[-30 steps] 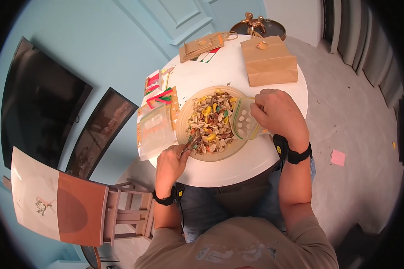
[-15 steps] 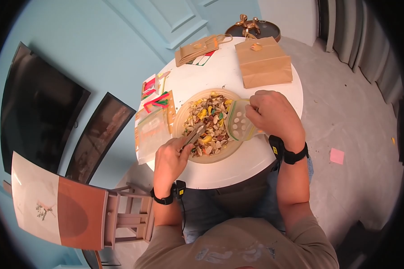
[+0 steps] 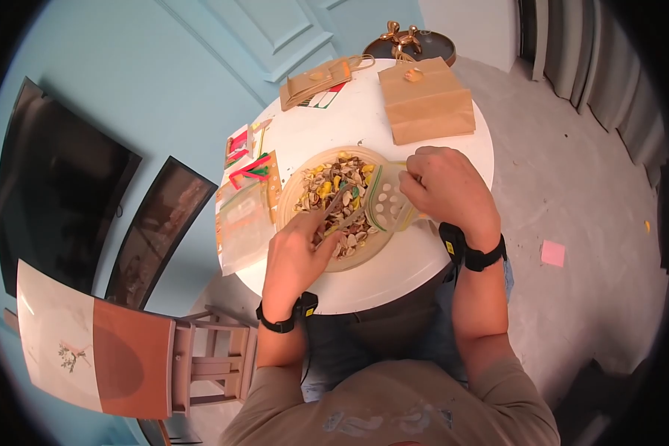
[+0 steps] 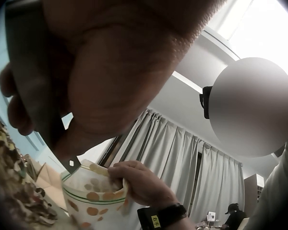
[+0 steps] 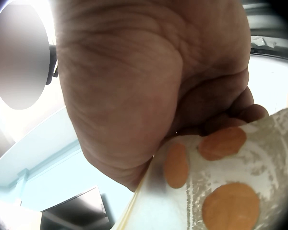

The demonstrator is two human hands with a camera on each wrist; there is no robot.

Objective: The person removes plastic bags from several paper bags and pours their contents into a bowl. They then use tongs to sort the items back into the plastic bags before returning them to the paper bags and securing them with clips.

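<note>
One dotted bag (image 3: pixel 383 208) in right hand (image 3: pixel 450 184); left hand (image 3: pixel 296 259) holds tongs (image 3: pixel 337 203)

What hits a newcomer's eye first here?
Likely the heap of colorful dried mix in the round dish on the white table, with the left hand holding tongs over it. Next, the dotted bag at the dish's right side, gripped by the right hand. Then the pink square on the gray floor, far right.
</note>
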